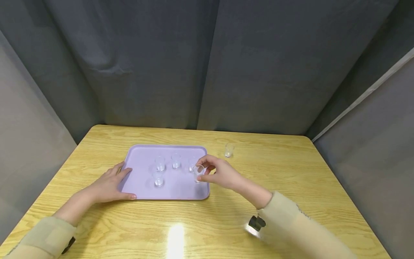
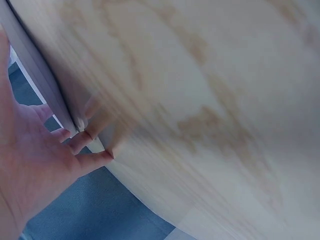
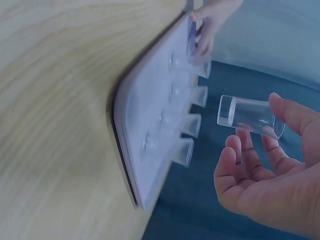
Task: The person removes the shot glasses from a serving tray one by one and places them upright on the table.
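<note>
A lilac tray point(image 1: 181, 190) lies on the wooden table, with several small clear shot glasses point(image 1: 176, 160) standing upright on it. Over its right part, my right hand point(image 1: 220, 172) pinches another shot glass point(image 3: 250, 116) near the rim between thumb and fingers. The right wrist view shows this glass held above the tray, apart from the standing ones. At the tray's left side rests my left hand point(image 1: 108, 183), fingers spread over the edge and thumb along the near corner. In the left wrist view, the left fingers point(image 2: 95, 161) touch the tray's edge and the table.
One more clear shot glass point(image 1: 229, 150) stands on the table point(image 1: 275, 165), beyond the tray's right side. Dark grey curtains point(image 1: 155, 72) hang behind the table's far edge, and lighter grey panels flank both sides.
</note>
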The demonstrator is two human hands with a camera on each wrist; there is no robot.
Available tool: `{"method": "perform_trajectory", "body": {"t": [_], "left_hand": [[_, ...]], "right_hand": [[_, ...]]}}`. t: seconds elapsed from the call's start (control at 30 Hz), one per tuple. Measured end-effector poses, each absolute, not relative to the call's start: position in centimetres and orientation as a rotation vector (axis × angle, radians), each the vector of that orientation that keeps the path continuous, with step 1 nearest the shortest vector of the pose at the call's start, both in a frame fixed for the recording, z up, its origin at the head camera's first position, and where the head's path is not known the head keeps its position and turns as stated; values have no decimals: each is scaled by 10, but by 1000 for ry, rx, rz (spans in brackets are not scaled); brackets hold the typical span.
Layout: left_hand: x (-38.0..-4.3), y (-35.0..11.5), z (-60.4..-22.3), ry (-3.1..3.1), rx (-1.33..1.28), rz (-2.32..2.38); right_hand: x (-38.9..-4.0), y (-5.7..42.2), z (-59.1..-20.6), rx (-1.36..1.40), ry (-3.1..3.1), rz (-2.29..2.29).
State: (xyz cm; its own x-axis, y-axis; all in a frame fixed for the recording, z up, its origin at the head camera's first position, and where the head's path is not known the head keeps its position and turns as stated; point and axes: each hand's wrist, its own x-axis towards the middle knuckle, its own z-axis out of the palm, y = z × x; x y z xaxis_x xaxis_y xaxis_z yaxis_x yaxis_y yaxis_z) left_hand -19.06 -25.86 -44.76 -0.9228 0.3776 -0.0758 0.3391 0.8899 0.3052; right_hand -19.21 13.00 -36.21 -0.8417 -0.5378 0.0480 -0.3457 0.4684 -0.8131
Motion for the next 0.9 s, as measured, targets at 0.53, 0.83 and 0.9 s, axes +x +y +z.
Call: {"method": "perform_trajectory", "body": {"t": [0.53, 0.83, 0.9], "left_hand": [[-188, -260, -449, 2927, 543, 430], [-188, -262, -451, 2933, 541, 427], [-188, -262, -451, 2933, 541, 428]], "right_hand": [[-202, 192, -333, -657, 2687, -1203], [-217, 224, -340, -579, 2812, -1210], [-222, 230, -344, -538, 2824, -1219]]}}
